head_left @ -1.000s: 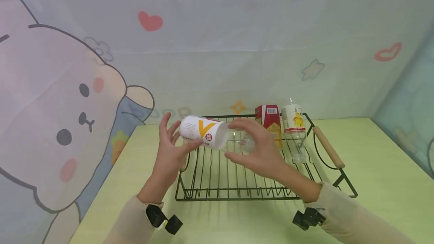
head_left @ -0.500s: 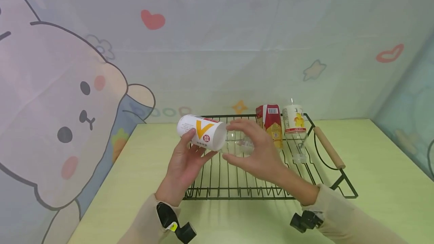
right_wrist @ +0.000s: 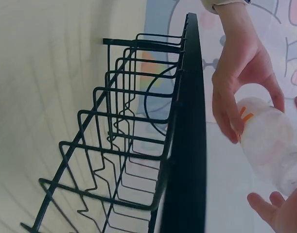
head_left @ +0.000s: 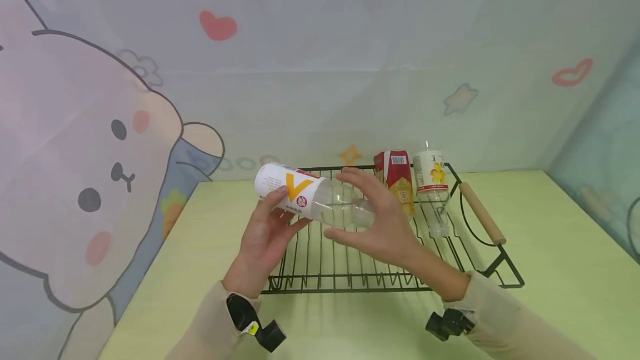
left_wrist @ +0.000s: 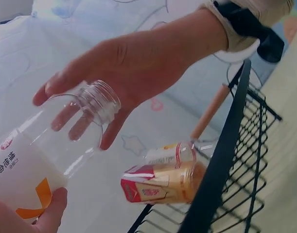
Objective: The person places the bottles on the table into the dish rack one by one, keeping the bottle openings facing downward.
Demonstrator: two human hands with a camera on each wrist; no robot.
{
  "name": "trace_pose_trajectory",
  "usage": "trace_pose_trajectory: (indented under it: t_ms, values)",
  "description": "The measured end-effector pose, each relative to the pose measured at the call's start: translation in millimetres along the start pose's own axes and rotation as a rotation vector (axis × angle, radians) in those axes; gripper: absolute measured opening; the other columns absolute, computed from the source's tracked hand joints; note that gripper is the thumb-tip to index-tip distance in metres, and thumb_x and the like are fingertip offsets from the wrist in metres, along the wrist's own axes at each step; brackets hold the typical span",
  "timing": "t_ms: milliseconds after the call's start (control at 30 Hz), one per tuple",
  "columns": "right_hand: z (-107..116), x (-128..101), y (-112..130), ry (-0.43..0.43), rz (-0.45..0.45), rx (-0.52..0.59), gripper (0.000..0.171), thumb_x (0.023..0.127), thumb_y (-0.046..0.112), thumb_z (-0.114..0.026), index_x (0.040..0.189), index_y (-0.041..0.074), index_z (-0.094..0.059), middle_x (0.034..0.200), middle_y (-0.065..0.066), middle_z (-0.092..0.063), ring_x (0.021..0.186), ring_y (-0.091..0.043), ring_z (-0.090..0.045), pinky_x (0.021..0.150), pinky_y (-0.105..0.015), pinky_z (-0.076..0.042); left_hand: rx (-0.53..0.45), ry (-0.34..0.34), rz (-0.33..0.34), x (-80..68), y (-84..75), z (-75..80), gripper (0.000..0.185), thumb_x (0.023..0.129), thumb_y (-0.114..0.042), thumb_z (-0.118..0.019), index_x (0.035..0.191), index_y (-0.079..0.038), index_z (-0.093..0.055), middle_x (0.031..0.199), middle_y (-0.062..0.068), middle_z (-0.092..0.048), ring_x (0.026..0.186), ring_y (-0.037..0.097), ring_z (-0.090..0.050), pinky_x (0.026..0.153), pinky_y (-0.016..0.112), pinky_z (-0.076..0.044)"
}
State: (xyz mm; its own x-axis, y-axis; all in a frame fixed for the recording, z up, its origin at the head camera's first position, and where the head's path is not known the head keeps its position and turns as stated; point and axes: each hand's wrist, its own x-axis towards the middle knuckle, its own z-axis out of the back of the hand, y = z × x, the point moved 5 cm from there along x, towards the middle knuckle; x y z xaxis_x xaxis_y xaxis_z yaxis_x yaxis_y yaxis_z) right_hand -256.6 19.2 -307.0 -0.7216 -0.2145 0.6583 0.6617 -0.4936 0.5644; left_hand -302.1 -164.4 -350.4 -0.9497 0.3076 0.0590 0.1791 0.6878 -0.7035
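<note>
- The bottle (head_left: 312, 201) lies on its side in the air above the left part of the rack (head_left: 350, 271), neck pointing right.
- The left hand (head_left: 262, 238) grips the labelled base end, thumb on top, fingers curled under.
- The right hand (head_left: 382, 226) cups the clear neck end with relaxed, spread fingers; the left wrist view shows them just touching.
- It looks empty and capless, so light, thin-walled and easily dented; the smooth clear part seems slippery.
- The labelled middle likely gives the surest hold.
- A carton (head_left: 397, 179) and a second bottle (head_left: 431, 182) lie in the rack's far right.
</note>
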Motion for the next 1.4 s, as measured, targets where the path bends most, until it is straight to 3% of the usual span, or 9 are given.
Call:
trace_pose_trajectory:
  t_ms: [133,233,433,500,533,667,767,1067,1400]
  values:
    - [15,-11,-14,-0.019,-0.082,0.018,0.080,0.072,0.020,-0.085,0.141,0.021,-0.045,0.143,0.003,-0.045,0.125,-0.018,-0.046,0.092,-0.044,-0.051,0.150,-0.038,-0.059,7.0,-10.7,-1.9,0.046,0.092,-0.014,-0.056,0.133,-0.023,-0.038,0.125,0.004,-0.050,0.109,0.020,-0.052,0.094,0.044,-0.047]
    - [34,-25,-25,-0.055,-0.155,-0.004,0.077,0.077,0.015,-0.080,0.144,0.021,-0.042,0.145,0.000,-0.045,0.128,-0.021,-0.046,0.097,-0.046,-0.046,0.256,-0.086,-0.082,14.6,-17.9,-3.3,0.046,0.091,-0.013,-0.060,0.131,-0.023,-0.038,0.123,0.003,-0.052,0.110,0.021,-0.055,0.093,0.047,-0.047]
    - [73,-54,-42,-0.135,-0.217,-0.075,0.078,0.080,0.008,-0.075,0.147,0.021,-0.038,0.147,-0.001,-0.043,0.129,-0.013,-0.042,0.100,-0.020,-0.038,0.454,-0.143,-0.100,31.8,-26.9,-9.3,0.060,0.088,-0.012,-0.067,0.137,-0.020,-0.034,0.124,0.008,-0.050,0.116,0.023,-0.053,0.090,0.049,-0.051]
    - [84,-61,-44,-0.137,-0.228,-0.122,0.079,0.080,0.008,-0.076,0.148,0.021,-0.037,0.148,0.000,-0.041,0.130,-0.012,-0.040,0.100,-0.017,-0.036,0.513,-0.144,-0.100,38.4,-26.8,-11.7,0.066,0.087,-0.013,-0.069,0.141,-0.021,-0.031,0.125,0.008,-0.051,0.115,0.024,-0.054,0.088,0.048,-0.051]
    - [90,-65,-45,-0.135,-0.231,-0.145,0.080,0.079,0.008,-0.076,0.148,0.021,-0.037,0.147,-0.001,-0.041,0.129,-0.012,-0.039,0.101,-0.021,-0.037,0.538,-0.143,-0.100,41.6,-26.3,-13.1,0.068,0.087,-0.013,-0.071,0.142,-0.021,-0.031,0.125,0.009,-0.051,0.114,0.024,-0.055,0.087,0.047,-0.052]
    - [108,-81,-50,-0.120,-0.286,-0.234,0.080,0.078,0.014,-0.079,0.147,0.027,-0.039,0.152,-0.001,-0.034,0.138,-0.027,-0.030,0.102,-0.060,-0.032,0.628,-0.125,-0.096,54.6,-22.3,-20.1,0.076,0.083,-0.014,-0.075,0.144,-0.023,-0.030,0.122,0.009,-0.054,0.110,0.024,-0.057,0.085,0.044,-0.053]
    - [117,-96,-55,-0.127,-0.309,-0.268,0.081,0.076,0.016,-0.080,0.146,0.028,-0.041,0.155,0.002,-0.031,0.140,-0.035,-0.026,0.093,-0.074,-0.025,0.685,-0.100,-0.089,63.1,-19.0,-26.4,0.079,0.081,-0.014,-0.077,0.145,-0.023,-0.031,0.120,0.011,-0.056,0.107,0.024,-0.058,0.083,0.043,-0.054]
    - [122,-125,-70,-0.101,-0.281,-0.356,0.083,0.070,0.019,-0.085,0.143,0.021,-0.046,0.148,-0.019,-0.037,0.131,-0.048,-0.030,0.089,-0.073,-0.027,0.879,-0.057,-0.037,83.8,-2.5,-35.1,0.093,0.077,-0.017,-0.080,0.151,-0.023,-0.025,0.121,0.011,-0.049,0.105,0.027,-0.058,0.075,0.038,-0.056]
    - [122,-135,-77,0.004,-0.284,-0.449,0.082,0.071,0.031,-0.084,0.143,0.022,-0.046,0.152,-0.015,-0.033,0.132,-0.046,-0.030,0.089,-0.071,-0.030,1.012,-0.029,0.045,95.5,22.4,-37.4,0.090,0.075,-0.019,-0.082,0.148,-0.026,-0.030,0.119,0.011,-0.050,0.103,0.028,-0.061,0.075,0.041,-0.057]
